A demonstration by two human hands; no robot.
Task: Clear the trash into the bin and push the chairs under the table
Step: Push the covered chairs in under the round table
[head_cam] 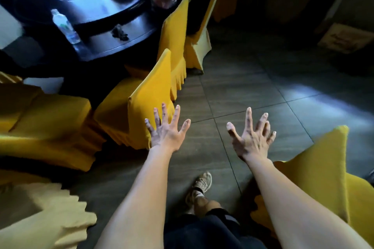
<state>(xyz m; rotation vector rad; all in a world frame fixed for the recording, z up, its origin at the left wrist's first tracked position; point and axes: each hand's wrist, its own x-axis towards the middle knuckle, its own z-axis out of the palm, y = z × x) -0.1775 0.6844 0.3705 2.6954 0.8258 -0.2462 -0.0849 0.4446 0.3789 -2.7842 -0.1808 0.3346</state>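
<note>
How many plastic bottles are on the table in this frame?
1. A clear plastic bottle stands near the left edge of the dark round table. The far side is dim and cluttered, so others may be hidden there.

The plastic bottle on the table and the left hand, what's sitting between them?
In the head view, between the plastic bottle and the left hand stands a yellow-covered chair, its backrest nearest the fingers.

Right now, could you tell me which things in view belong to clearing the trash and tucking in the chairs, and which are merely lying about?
Part of the job:
- nearest yellow chair, just beyond the open left hand
- yellow chair at right, by the open right hand
- plastic bottle on the table
- dark crumpled scrap

Just lying about:
- cardboard box on the floor
</note>
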